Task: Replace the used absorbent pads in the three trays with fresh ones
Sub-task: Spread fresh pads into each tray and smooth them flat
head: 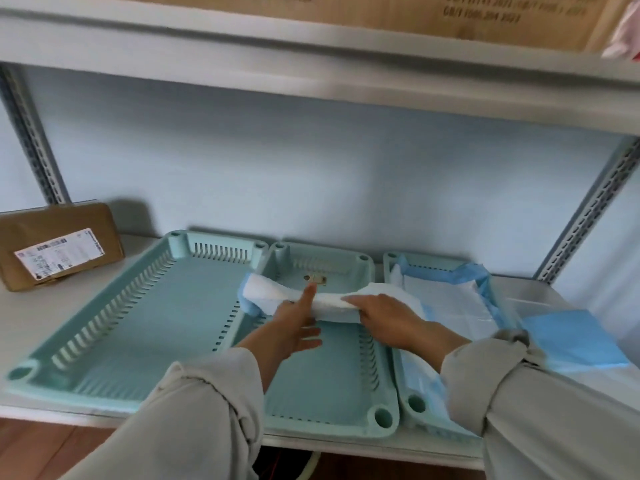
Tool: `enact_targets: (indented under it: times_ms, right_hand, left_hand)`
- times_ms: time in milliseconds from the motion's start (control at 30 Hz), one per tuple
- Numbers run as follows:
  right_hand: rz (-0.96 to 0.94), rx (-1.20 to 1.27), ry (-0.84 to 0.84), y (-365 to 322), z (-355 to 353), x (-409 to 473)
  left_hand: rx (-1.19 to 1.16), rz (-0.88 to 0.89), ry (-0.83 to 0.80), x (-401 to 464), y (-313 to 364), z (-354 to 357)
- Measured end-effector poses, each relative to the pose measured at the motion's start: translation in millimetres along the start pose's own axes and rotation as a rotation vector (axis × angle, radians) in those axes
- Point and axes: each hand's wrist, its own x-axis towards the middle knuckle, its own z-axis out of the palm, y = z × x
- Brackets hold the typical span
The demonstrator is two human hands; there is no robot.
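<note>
Three trays (114, 327) in a row; middle one bare, pad (311, 299) bunched above it at 12 o'clock. Right hand (388, 317) gripping it, left hand (294, 323) beneath, fingers spread. Next, likely: spreading it flat.

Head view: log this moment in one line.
left hand: open | right hand: grips folded white-blue absorbent pad | above bare middle teal plastic tray
</note>
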Motion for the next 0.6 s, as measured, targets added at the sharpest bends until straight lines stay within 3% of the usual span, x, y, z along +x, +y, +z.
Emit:
enact_targets:
  times_ms: [67, 267, 333, 467, 600]
  right_hand:
    - [-0.050, -0.001, -0.161, -7.6, 2.3, -9.3]
    - [-0.087, 0.205, -0.419, -29.3, 2.6, -17.5]
    - [-0.041, 0.267, -0.311, -27.4, -4.0, -11.4]
    - [0.073, 0.410, 0.156, -19.4, -33.4, 13.4]
    - [-0.004, 0.739, 0.584, -25.1, -77.5, 29.7]
  left_hand:
    - [-0.081, 0.059, 0.067, 6.6, 4.5, -1.7]
    - [0.150, 0.222, 0.208, 10.7, 4.3, 0.2]
    - [0.288, 0.331, 0.256, 7.0, 11.3, -0.5]
    - [0.543, 0.607, 0.275, -9.0, 39.7, -6.1]
    - [0.807, 0.801, 0.317, -22.2, 70.6, -13.3]
